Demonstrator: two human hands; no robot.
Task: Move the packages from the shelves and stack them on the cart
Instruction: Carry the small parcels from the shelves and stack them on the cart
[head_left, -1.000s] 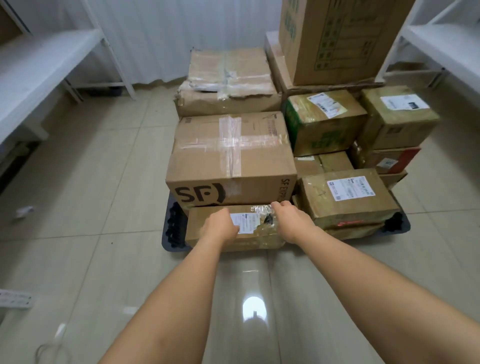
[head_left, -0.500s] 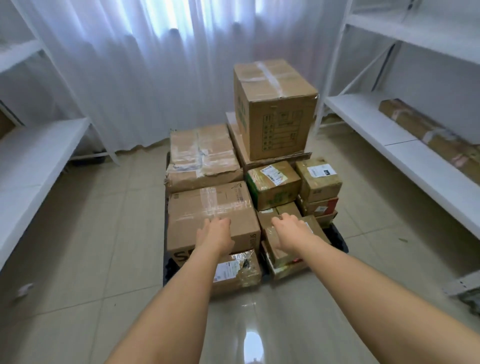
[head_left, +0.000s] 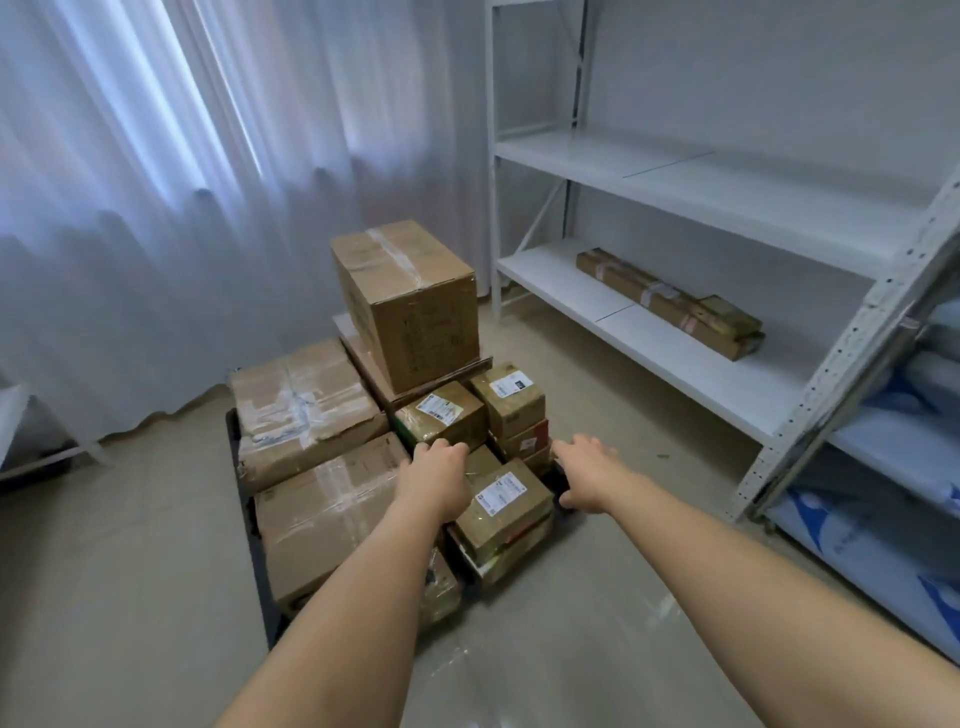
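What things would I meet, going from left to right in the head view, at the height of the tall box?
White curtain → tall box → shelf post → long package on the lower shelf.

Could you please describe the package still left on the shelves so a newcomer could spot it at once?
Look to the white metal shelving unit along the right wall, beside the loaded cart. On its lower board lies a long, narrow brown cardboard package, taped in bands. It is the only package on that unit, and far more elongated than the boxy cartons on the cart.
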